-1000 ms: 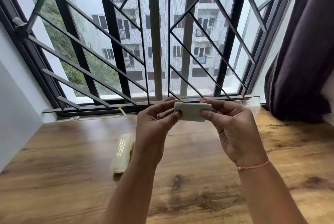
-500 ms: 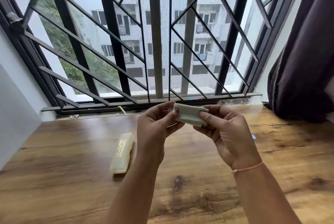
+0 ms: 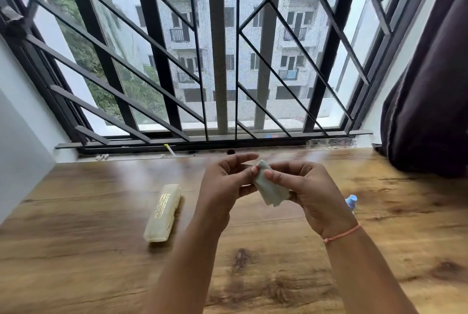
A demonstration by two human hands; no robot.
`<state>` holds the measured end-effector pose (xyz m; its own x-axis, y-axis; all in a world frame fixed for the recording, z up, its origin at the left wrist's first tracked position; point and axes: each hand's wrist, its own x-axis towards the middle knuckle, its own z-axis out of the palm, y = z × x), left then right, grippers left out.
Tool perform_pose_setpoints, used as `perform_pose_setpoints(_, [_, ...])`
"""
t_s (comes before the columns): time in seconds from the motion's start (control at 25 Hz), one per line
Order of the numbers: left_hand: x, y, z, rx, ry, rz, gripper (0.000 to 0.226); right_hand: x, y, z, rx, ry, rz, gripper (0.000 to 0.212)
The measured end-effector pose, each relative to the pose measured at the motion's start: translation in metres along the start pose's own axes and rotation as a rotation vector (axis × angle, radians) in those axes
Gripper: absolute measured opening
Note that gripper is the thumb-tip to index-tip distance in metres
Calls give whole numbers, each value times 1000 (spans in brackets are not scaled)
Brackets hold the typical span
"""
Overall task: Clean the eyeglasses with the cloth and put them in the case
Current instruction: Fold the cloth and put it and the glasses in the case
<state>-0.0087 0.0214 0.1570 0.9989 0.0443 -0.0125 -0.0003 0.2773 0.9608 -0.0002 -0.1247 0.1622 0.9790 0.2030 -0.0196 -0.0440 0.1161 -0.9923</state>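
Fingers (image 3: 255, 170) of both hands pinch a folded pale cloth (image 3: 271, 190) above the wooden surface (image 3: 101, 258); the left hand (image 3: 222, 187) grips its upper end, the right hand (image 3: 314, 197) its side. Left of the cloth, the cream eyeglass case (image 3: 163, 212) lies closed on the surface, its long axis running toward the barred window (image 3: 222, 47). Right of the cloth hangs a dark curtain (image 3: 430, 85).

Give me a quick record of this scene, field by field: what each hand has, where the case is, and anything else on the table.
left hand: pinching the cloth's upper end
right hand: holding the cloth
cloth: folded, pale, held above the table between both hands
case: closed, pale, lying on the wooden table, left of the hands
blue object: partly hidden behind the right hand
eyeglasses: not visible
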Motion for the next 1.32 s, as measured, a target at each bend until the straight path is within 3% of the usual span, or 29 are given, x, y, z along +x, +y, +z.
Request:
perform_pose_setpoints(0.16, [5,-19,-9,31,31,-79,21,5,24,-3,-22,9,89,9])
perform_pose_setpoints(0.32, [1,-55,-25,30,67,-252,30,6,67,-6,39,34,305,8])
perform_pose_setpoints(0.48, [-9,-100,-41,98,134,-482,28,8,111,-12,-146,-27,504,13])
perform_pose_setpoints(0.6, [-15,-129,-47,50,250,-572,22,15,133,-10,-223,-36,547,13])
perform_pose_setpoints(0.8, [-25,-158,-45,68,390,-527,22,22,159,-18,-500,-1,495,28])
perform_pose_setpoints(1.16, [-27,-166,-52,203,403,-484,24,6,159,-10,-992,37,271,40])
perform_pose_setpoints(1.24, [-27,-166,-55,290,513,-375,29,13,153,-3,-1112,36,216,37])
perform_pose_setpoints(1.32, [-29,-162,-54,497,698,-196,52,33,146,17,-1187,95,63,33])
